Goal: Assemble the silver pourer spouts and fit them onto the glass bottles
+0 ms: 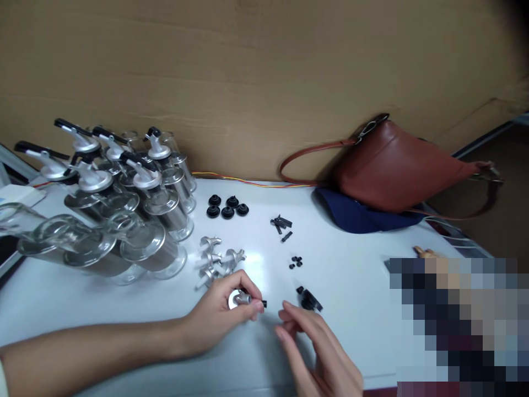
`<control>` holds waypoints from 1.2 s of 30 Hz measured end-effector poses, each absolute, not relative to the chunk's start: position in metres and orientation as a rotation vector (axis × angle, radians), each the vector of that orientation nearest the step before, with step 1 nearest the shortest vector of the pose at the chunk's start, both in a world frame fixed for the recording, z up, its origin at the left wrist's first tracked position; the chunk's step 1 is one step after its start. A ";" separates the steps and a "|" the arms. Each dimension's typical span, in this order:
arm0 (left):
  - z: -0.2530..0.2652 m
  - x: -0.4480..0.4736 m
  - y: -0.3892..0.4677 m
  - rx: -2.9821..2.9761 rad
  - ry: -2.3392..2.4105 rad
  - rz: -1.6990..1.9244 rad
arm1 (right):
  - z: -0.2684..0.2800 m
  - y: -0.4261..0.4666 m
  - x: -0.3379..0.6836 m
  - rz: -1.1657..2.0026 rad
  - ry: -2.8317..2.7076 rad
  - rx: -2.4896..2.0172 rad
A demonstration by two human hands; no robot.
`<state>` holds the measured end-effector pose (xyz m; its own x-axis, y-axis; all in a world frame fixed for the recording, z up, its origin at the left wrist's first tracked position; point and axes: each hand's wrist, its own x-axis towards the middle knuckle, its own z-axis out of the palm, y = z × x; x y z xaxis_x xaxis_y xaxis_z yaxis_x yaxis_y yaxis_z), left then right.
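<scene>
Silver shines in my left grip [211, 315]: I have a small spout [238, 299] pinched there, and its tube points right, toward the other grip. A tiny black piece [265, 304] pokes out past the fingertips on that same side; I can't tell if it is joined to the spout. My right grip [320, 342] is loose, thumb and fingers apart, and I see nothing in it. It is just right of the black piece, near but not touching.

Just past the right grip lie bigger black parts [311, 300], then little black bits [296, 262] and thin black sticks [281, 223]. More silver spouts [212, 258] lie close past my left grip, and glass bottles [151, 248] crowd that side, so I have less room there. On the table [355, 281], I have more room right of the black parts. The near edge runs low, by my right grip.
</scene>
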<state>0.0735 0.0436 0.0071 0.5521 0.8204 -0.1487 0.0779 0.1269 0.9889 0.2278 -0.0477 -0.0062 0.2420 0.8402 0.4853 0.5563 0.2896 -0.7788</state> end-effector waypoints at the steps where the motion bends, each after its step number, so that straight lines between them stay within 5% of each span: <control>1: 0.007 0.074 0.043 1.339 0.852 0.655 | -0.008 -0.040 0.224 0.322 -1.445 -1.341; 36: -0.005 0.071 0.043 1.130 0.450 0.582 | -0.009 -0.019 0.207 0.454 -1.138 -1.320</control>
<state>0.0711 0.0427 -0.0051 0.7679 0.6391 -0.0437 -0.2032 0.3077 0.9295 0.2074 -0.0190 -0.0090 0.4316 0.8140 0.3887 0.3233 0.2627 -0.9091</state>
